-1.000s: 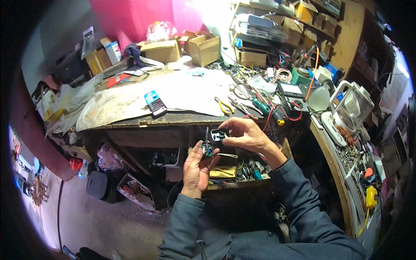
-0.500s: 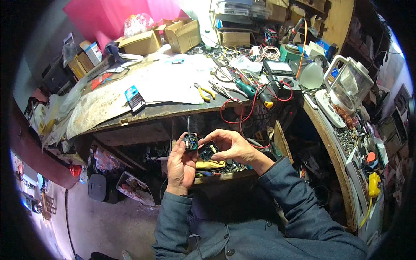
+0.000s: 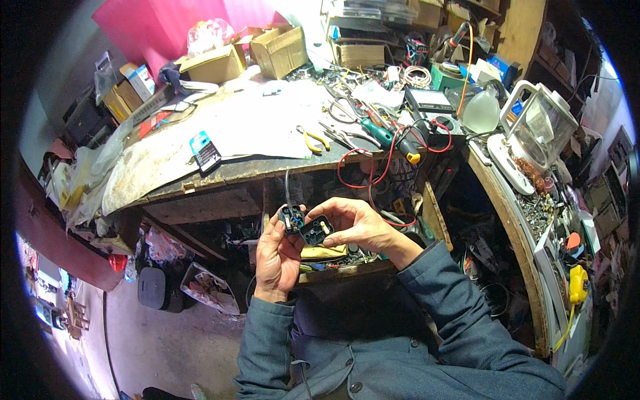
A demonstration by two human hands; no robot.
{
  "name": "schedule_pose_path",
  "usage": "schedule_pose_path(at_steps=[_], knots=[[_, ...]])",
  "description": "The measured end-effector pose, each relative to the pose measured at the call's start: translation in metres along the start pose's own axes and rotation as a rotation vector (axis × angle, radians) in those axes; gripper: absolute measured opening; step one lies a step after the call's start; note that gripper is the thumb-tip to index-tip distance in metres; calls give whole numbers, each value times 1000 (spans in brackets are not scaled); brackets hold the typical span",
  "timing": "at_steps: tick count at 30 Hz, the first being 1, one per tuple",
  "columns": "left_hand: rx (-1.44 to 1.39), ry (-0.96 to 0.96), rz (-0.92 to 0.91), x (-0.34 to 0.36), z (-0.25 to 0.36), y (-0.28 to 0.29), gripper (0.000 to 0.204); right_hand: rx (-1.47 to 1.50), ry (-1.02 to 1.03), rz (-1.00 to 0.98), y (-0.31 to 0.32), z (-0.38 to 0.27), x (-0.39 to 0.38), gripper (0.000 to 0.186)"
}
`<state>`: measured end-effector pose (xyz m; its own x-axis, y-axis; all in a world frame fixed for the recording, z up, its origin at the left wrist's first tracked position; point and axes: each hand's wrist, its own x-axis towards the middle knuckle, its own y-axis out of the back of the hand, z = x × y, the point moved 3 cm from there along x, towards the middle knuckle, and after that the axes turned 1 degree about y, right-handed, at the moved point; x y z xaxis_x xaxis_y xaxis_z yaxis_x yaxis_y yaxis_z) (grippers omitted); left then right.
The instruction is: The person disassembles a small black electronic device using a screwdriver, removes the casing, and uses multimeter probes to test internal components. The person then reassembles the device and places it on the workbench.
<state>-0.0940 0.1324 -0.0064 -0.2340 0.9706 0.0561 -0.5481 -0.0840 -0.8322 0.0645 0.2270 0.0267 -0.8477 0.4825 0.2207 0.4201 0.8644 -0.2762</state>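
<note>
Above the open drawer, my left hand (image 3: 279,257) holds the inner half of an opened black power plug (image 3: 291,219) between thumb and fingers. Small blue and pale parts show inside it, and a dark cable (image 3: 288,183) rises from its top. Pinched in my right hand (image 3: 353,227) is the plug's black cover (image 3: 315,231), its hollow side facing me, with a pale yellowish piece inside at its right. The two halves are close beside each other; whether their edges touch I cannot tell. My left fingertips are partly hidden behind the plug.
On the bench lie yellow-handled pliers (image 3: 313,141), a green-handled screwdriver (image 3: 377,133) and a packaged card (image 3: 205,153). Red leads (image 3: 344,175) hang over the bench edge by a meter-like box (image 3: 429,101). Below my hands is a drawer (image 3: 347,272) of tools. A blender-like jug (image 3: 543,127) stands right.
My right hand has turned the cover so more of its inside faces me, and has brought it slightly left, nearer the plug. The left hand has barely moved.
</note>
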Motion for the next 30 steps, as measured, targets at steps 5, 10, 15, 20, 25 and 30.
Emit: schedule_pose_path(at_steps=[5, 10, 15, 20, 25, 30], knots=[[-37, 19, -37, -3, 2, -1, 37, 37, 7, -3, -1, 2, 0, 56], [-43, 9, -71, -6, 1, 0, 38, 16, -32, 23, -1, -1, -1, 57], [-29, 4, -57, -7, 1, 0, 39, -7, -46, 48, 1, 1, -2, 55], [-41, 5, -76, -8, 2, 0, 38, -26, -88, 34, 5, 2, -3, 60], [-27, 3, -69, -7, 1, -3, 38, 63, -56, 32, 4, 3, -2, 59], [-4, 3, -41, -8, 2, -4, 38, 57, -24, 51, 0, 0, -1, 55]])
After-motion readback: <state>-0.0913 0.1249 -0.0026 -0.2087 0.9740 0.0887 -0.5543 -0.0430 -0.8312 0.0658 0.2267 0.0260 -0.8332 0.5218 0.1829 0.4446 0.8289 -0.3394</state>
